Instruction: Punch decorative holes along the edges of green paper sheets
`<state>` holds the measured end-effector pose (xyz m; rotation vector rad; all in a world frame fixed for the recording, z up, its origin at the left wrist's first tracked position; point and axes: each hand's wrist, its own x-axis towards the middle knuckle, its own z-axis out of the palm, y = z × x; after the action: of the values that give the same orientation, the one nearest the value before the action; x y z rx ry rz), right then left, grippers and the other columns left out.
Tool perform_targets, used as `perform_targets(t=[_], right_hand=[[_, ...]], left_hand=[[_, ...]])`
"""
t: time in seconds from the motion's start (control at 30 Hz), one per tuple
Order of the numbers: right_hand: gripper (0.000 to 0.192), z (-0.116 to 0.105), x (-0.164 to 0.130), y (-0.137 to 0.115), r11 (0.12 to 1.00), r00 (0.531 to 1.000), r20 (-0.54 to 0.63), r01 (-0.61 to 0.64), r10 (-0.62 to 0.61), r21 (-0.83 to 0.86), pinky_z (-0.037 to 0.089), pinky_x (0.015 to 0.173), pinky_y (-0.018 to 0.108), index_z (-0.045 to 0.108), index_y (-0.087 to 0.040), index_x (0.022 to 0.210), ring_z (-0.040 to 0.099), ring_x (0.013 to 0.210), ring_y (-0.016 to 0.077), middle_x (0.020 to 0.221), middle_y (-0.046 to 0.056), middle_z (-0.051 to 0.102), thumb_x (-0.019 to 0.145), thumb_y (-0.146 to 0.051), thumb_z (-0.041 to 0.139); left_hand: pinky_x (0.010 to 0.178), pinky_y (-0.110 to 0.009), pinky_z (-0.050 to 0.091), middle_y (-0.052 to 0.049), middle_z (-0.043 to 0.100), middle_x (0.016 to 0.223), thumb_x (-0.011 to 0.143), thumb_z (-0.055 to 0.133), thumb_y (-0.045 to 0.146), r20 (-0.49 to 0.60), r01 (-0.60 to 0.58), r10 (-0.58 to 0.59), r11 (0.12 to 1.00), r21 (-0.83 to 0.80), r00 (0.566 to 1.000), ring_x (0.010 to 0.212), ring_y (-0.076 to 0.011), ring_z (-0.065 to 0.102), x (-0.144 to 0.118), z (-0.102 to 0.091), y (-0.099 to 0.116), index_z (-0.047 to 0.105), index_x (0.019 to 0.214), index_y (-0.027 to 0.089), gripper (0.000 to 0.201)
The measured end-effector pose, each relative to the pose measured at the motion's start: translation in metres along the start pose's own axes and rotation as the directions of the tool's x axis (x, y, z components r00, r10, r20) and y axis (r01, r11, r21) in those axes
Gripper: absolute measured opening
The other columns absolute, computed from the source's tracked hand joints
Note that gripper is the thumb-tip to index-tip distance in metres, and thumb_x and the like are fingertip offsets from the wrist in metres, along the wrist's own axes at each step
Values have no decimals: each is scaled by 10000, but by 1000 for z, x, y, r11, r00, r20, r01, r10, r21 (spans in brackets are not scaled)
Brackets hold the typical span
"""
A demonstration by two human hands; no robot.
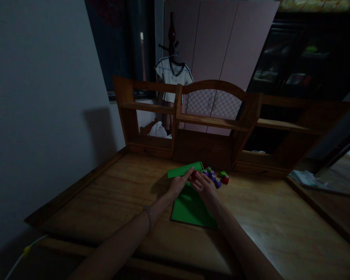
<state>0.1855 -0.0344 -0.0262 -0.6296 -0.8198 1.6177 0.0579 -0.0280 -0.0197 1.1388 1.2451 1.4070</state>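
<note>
My left hand (180, 183) is closed on a green strip (177, 171) with a row of dark holes at its right end. The strip tilts above the table, and a shadow falls below it. My right hand (204, 185) pinches a small red knob-like piece (194, 174) against the left hand's fingers, close to the strip's right end. Under both hands lies a flat green board (189, 208), partly covered by the right forearm. Several purple pieces with white-ringed tops (213, 177) stand just beyond the right hand.
Right of the purple pieces sit a green piece (223, 174) and another red piece (225, 179). A wooden shelf unit (212, 121) rises along the back of the wooden table (119, 186). A wall (52, 97) borders the left side. A white cable (17, 260) hangs at lower left.
</note>
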Motion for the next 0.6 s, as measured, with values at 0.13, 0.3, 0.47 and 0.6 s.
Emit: perform_targets(t=[0.13,0.3,0.47,0.6], right_hand=[[276,-3,1,1,998,999,-25,-42,43,44,520,740,291,606,-209,849,638,839,184,921,25,666,647,-244,791],[269,-4,3,4,997,1000,-17,-22,24,77,516,786,295,612,-210,838,637,870,192,932,29,675,641,-234,793],[268,0,1,2,994,1000,12,6,-8,111,486,875,319,613,-204,837,640,886,200,924,32,677,640,-219,793],[280,0,1,1,992,1000,-14,-22,24,123,513,785,288,609,-202,823,650,810,179,859,19,680,620,-204,804]], left_hand=[[661,-266,455,-62,680,696,637,628,587,10,31,-31,999,34,999,668,-188,608,-2,0,0,711,689,143,455],[701,-281,458,-61,685,718,641,603,615,15,46,-47,997,67,999,729,-208,615,-6,-1,4,715,750,138,501],[717,-288,460,-57,674,697,623,617,609,-1,28,-28,998,60,1000,746,-218,608,-6,-1,6,707,745,134,499],[729,-285,458,-57,672,718,603,653,580,0,1,-1,1000,23,1000,769,-221,603,-2,0,2,701,734,144,458]])
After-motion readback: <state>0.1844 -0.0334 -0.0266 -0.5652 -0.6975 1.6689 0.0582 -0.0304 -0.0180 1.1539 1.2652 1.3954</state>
